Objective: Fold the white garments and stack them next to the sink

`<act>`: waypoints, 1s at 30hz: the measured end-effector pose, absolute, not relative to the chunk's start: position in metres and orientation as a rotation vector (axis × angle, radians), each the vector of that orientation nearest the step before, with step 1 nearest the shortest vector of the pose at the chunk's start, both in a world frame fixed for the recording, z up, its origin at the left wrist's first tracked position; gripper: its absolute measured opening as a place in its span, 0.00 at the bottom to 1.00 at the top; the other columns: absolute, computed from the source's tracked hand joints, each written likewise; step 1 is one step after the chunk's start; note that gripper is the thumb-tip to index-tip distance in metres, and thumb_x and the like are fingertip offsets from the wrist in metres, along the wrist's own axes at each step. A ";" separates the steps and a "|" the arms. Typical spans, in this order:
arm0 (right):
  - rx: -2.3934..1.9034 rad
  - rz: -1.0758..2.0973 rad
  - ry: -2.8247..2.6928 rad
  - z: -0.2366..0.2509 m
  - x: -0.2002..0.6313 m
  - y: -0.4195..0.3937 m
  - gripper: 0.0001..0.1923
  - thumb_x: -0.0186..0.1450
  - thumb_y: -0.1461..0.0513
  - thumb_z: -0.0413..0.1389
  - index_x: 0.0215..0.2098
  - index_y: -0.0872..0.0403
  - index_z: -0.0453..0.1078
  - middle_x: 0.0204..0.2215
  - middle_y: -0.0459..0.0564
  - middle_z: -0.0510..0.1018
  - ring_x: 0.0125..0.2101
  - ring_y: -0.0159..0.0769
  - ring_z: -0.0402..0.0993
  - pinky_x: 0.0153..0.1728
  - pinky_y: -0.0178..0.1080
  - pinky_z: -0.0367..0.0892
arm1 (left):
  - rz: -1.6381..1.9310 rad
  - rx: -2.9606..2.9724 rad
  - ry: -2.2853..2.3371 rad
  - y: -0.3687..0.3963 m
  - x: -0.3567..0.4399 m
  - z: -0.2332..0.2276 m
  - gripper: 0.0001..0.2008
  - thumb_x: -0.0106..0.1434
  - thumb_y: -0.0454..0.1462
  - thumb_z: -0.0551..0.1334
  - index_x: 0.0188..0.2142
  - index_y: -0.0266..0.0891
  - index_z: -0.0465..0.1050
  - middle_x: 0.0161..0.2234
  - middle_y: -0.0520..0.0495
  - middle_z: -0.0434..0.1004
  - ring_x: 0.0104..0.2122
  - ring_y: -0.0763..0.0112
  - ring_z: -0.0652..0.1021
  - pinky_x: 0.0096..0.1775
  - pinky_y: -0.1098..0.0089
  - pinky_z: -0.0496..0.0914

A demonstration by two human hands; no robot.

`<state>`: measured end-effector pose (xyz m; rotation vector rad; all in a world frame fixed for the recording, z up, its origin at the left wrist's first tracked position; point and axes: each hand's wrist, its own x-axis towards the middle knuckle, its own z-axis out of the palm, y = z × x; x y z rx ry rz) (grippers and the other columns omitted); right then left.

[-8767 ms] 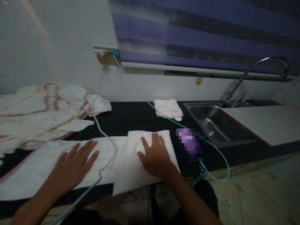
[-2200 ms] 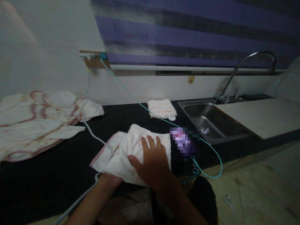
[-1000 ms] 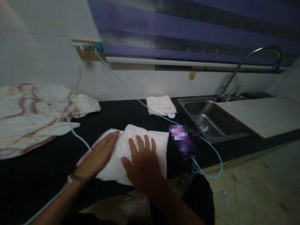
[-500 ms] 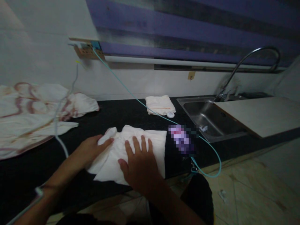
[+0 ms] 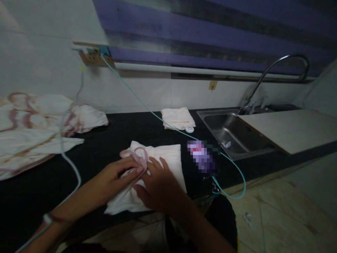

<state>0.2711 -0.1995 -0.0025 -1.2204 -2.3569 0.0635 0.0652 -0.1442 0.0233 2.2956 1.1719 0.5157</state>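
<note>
Cloth (image 5: 168, 158) apparently bears no writing.

Dim, soft picture (edges warped)

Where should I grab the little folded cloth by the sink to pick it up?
Take the folded cloth by its near edge, coming from the front of the counter. It lies flat and square, so fingers can slide under that edge. Mind the green cable crossing its front right corner.
</note>
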 end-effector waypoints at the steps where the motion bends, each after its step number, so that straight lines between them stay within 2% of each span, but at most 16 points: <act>1: -1.194 0.088 -2.334 -0.002 0.273 -0.201 0.23 0.76 0.53 0.51 0.63 0.57 0.69 0.61 0.60 0.74 0.63 0.49 0.65 0.66 0.55 0.60 | 0.497 2.338 1.139 -0.146 0.060 0.025 0.19 0.71 0.52 0.59 0.49 0.47 0.82 0.53 0.46 0.79 0.54 0.62 0.77 0.61 0.61 0.72; 5: -1.116 0.158 -2.147 -0.005 0.274 -0.208 0.11 0.73 0.61 0.52 0.46 0.56 0.75 0.47 0.56 0.79 0.51 0.43 0.72 0.55 0.47 0.69 | 0.424 2.527 0.966 -0.154 0.047 0.027 0.15 0.73 0.49 0.59 0.50 0.53 0.82 0.64 0.50 0.70 0.65 0.59 0.69 0.69 0.53 0.64; 8: -1.099 0.181 -1.937 -0.008 0.274 -0.214 0.11 0.73 0.62 0.48 0.39 0.55 0.72 0.42 0.56 0.78 0.46 0.41 0.73 0.50 0.45 0.70 | 0.375 2.654 0.836 -0.158 0.046 0.027 0.13 0.72 0.45 0.61 0.50 0.54 0.82 0.65 0.51 0.71 0.66 0.59 0.69 0.72 0.52 0.59; 12: -1.078 0.224 -1.848 -0.005 0.276 -0.217 0.11 0.74 0.61 0.46 0.40 0.55 0.70 0.40 0.56 0.77 0.44 0.41 0.73 0.47 0.45 0.72 | 0.381 2.707 0.673 -0.169 0.051 0.031 0.13 0.70 0.42 0.62 0.51 0.50 0.81 0.54 0.49 0.79 0.58 0.63 0.76 0.73 0.53 0.58; 16: -1.033 0.293 -1.932 0.001 0.280 -0.209 0.12 0.74 0.61 0.46 0.42 0.54 0.70 0.42 0.56 0.78 0.46 0.40 0.74 0.49 0.43 0.72 | 0.406 2.719 0.651 -0.180 0.055 0.038 0.10 0.68 0.41 0.63 0.47 0.50 0.81 0.46 0.52 0.82 0.50 0.66 0.79 0.73 0.55 0.59; 19: -1.009 0.306 -2.046 0.004 0.283 -0.203 0.12 0.74 0.61 0.46 0.43 0.54 0.71 0.44 0.56 0.78 0.48 0.40 0.74 0.52 0.43 0.72 | 0.366 2.769 0.643 -0.186 0.058 0.043 0.13 0.66 0.39 0.64 0.49 0.51 0.80 0.46 0.52 0.82 0.51 0.67 0.79 0.71 0.59 0.62; 22: -1.008 0.279 -2.112 0.005 0.283 -0.210 0.11 0.74 0.60 0.47 0.47 0.54 0.71 0.47 0.56 0.79 0.51 0.41 0.74 0.55 0.45 0.71 | 0.329 2.805 0.681 -0.194 0.060 0.043 0.16 0.63 0.40 0.66 0.51 0.51 0.79 0.50 0.51 0.81 0.56 0.63 0.77 0.66 0.63 0.67; 25: -0.998 0.272 -2.134 0.002 0.281 -0.232 0.12 0.74 0.59 0.50 0.52 0.53 0.69 0.50 0.55 0.79 0.53 0.41 0.74 0.57 0.45 0.70 | 0.364 2.864 0.780 -0.206 0.056 0.029 0.29 0.61 0.43 0.68 0.62 0.52 0.71 0.60 0.47 0.76 0.60 0.57 0.75 0.62 0.61 0.72; 27: -0.952 0.287 -2.158 -0.004 0.281 -0.248 0.15 0.74 0.57 0.52 0.57 0.51 0.67 0.53 0.54 0.79 0.55 0.40 0.73 0.59 0.43 0.70 | 0.444 2.917 0.841 -0.216 0.047 0.013 0.43 0.59 0.45 0.68 0.72 0.50 0.56 0.68 0.42 0.68 0.64 0.50 0.72 0.61 0.55 0.73; 29: -0.892 0.262 -2.181 -0.013 0.284 -0.260 0.21 0.74 0.54 0.54 0.62 0.51 0.63 0.57 0.54 0.78 0.59 0.39 0.72 0.60 0.42 0.69 | 0.456 2.925 0.860 -0.224 0.033 -0.006 0.52 0.58 0.46 0.69 0.76 0.46 0.45 0.72 0.38 0.59 0.68 0.44 0.67 0.64 0.50 0.72; 30: -0.871 0.243 -2.199 -0.017 0.285 -0.264 0.24 0.74 0.52 0.55 0.64 0.51 0.62 0.58 0.55 0.77 0.61 0.39 0.71 0.61 0.42 0.69 | 0.434 2.903 0.847 -0.227 0.026 -0.015 0.53 0.58 0.47 0.69 0.76 0.46 0.44 0.73 0.38 0.56 0.69 0.43 0.64 0.65 0.48 0.70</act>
